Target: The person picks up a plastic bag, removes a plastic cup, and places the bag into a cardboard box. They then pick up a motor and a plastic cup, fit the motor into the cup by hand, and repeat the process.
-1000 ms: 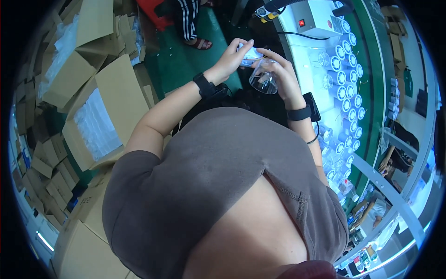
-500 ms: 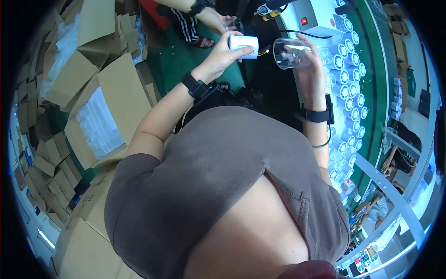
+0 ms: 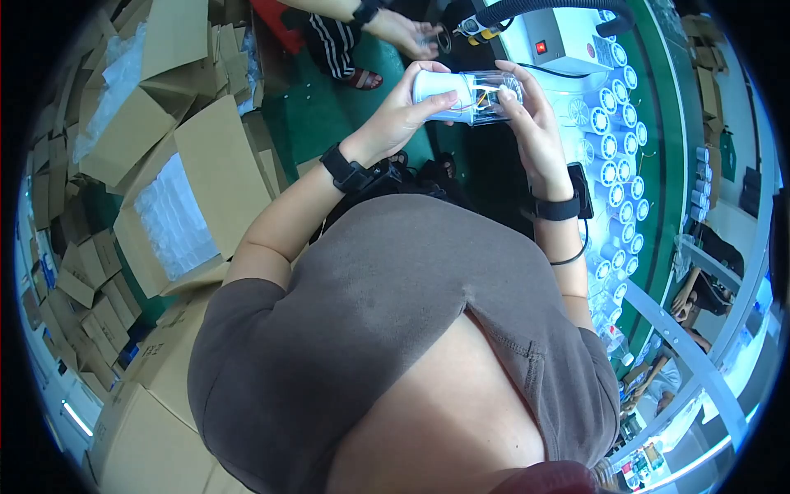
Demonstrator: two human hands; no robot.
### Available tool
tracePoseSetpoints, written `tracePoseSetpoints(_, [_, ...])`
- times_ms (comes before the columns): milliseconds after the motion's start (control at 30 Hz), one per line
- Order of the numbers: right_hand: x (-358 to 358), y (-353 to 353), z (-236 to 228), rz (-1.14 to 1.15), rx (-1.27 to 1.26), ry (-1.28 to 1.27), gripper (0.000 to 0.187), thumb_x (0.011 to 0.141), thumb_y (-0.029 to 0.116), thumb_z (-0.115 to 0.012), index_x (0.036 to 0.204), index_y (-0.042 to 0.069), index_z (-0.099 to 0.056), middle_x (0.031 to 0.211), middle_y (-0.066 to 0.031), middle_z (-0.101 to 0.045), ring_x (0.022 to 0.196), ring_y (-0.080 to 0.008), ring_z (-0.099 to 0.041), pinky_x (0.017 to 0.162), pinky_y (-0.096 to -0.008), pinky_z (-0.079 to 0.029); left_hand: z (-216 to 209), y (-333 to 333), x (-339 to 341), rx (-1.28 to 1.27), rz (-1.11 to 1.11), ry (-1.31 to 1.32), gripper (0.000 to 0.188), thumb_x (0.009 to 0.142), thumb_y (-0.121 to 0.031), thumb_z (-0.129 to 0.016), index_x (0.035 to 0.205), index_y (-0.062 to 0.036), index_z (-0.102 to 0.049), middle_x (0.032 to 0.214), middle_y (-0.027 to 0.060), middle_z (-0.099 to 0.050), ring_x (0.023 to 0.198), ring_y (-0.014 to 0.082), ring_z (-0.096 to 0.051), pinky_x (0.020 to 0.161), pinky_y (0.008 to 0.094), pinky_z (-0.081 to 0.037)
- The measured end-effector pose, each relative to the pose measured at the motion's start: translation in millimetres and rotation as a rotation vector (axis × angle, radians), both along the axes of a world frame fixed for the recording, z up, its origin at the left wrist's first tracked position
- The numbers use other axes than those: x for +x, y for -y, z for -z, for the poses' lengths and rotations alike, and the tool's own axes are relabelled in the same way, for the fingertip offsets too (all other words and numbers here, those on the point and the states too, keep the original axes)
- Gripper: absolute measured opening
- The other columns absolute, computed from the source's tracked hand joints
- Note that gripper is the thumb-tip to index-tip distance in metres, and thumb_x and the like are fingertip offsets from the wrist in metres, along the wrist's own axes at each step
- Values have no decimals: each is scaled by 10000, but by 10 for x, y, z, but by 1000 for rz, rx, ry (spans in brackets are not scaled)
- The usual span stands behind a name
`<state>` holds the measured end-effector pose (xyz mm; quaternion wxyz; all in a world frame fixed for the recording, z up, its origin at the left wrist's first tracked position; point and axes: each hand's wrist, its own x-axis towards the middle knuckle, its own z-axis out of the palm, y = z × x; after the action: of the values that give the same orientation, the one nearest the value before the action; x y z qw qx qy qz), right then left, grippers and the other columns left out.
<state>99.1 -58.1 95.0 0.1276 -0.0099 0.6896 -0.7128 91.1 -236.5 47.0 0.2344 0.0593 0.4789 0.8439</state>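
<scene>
My left hand is closed round a white cylindrical housing, its thumb along the near side. Against the housing's right end sits a clear cup, gripped by my right hand. Thin coloured wires show through the clear wall of the cup. The two parts lie in line, on their sides, in front of my body. Whether they are locked together or only touching, I cannot tell.
Rows of white cylinders stand on the bench at right, beside a grey box with a red switch. A powered screwdriver hangs ahead. Another person's hand is at the far side. Open cartons fill the left.
The clear cup has moved left onto the end of the white housing, enclosing its wires. My hands are closer together. The other person's hand has opened and shifted right.
</scene>
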Motion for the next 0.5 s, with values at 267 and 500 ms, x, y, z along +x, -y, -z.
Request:
tracePoseSetpoints(267, [112,10,-61,-142,62,-141,531,779,221,-545,1226,35,-328,1176,-176,-400,1090,-250,-411,911,-338,-328,-81,-12,53,16,-28,-5,388,831,-315,-469,1098,-66,-340,1035,88,-426,967,142,-454,827,269,-395])
tracePoseSetpoints(500, [213,22,-174,-101,112,-161,518,788,232,-533,1223,33,-336,1196,-183,-387,1096,-243,-406,907,-328,-329,-212,-83,113,-114,-137,-267,390,858,-359,-388,1102,-54,-374,1010,87,-450,943,124,-462,794,239,-399])
